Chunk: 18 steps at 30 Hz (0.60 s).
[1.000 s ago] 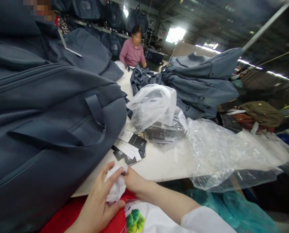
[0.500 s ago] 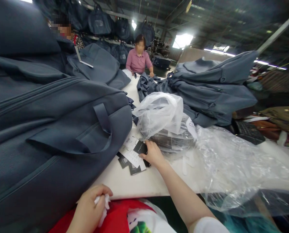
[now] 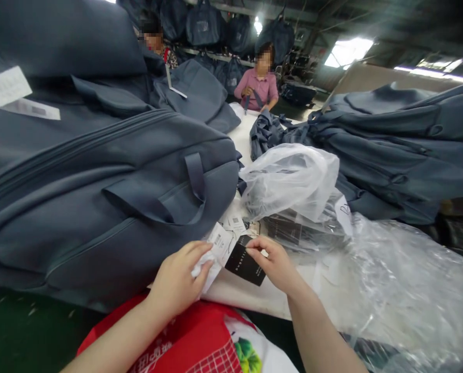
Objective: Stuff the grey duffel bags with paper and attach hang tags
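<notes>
My right hand (image 3: 275, 262) pinches a black hang tag (image 3: 245, 264) above the white table's (image 3: 250, 294) near edge. My left hand (image 3: 177, 278) is closed on a crumpled white scrap (image 3: 203, 271) and touches a white barcode tag (image 3: 220, 242) joined to the black one. Just behind the tags lie more white tags (image 3: 237, 224). A big dark blue-grey bag (image 3: 99, 191) with a carry handle fills the left, right beside my left hand.
A clear plastic bag (image 3: 289, 178) sits over a pile of black tags (image 3: 293, 230). Loose plastic sheeting (image 3: 394, 280) covers the table at right. More grey bags (image 3: 394, 145) are stacked behind. Two people work at the far end. A red bag (image 3: 185, 342) lies below my hands.
My right hand took a black tag from the pile and drew it toward me. My left hand rose from the red bag to meet it at the table's edge.
</notes>
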Motion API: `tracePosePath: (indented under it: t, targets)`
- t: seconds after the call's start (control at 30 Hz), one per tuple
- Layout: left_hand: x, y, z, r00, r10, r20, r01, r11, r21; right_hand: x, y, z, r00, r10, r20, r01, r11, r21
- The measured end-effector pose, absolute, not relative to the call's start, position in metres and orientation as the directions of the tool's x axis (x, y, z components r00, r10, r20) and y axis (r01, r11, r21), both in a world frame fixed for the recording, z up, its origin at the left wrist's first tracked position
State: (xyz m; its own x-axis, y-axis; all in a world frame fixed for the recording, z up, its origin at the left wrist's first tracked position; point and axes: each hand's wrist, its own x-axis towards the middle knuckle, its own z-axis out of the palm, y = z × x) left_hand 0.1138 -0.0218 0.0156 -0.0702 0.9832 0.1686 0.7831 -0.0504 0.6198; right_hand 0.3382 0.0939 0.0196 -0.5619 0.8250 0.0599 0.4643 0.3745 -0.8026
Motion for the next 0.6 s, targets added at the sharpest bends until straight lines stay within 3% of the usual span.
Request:
tracePosePath:
  t: [0.2, 0.37, 0.5, 0.6]
  targets:
    - [0.134, 0.002, 0.005, -0.079, 0.994, 0.076, 0.794, 0.017, 0.608, 0.339, 0.087, 0.019, -0.508, 0.823, 0.253, 0.453, 0.505, -0.735]
    - [0.119, 0.002, 0.007, -0.039, 0.973, 0.226, 0.786, -0.110, 0.609, 0.377, 0.106, 0.028, -0.387, 0.864, 0.321, 0.575, 0.498, -0.649]
    - [0.121, 0.001, 0.023, 0.021, 0.935, 0.354, 0.800, -0.228, 0.555, 0.391, 0.110, 0.040, -0.360, 0.899, 0.249, 0.516, 0.414, -0.750]
    - [0.135, 0.004, 0.031, 0.034, 0.946, 0.322, 0.813, -0.214, 0.542, 0.373, 0.100, 0.033, -0.380, 0.914, 0.142, 0.335, 0.279, -0.900]
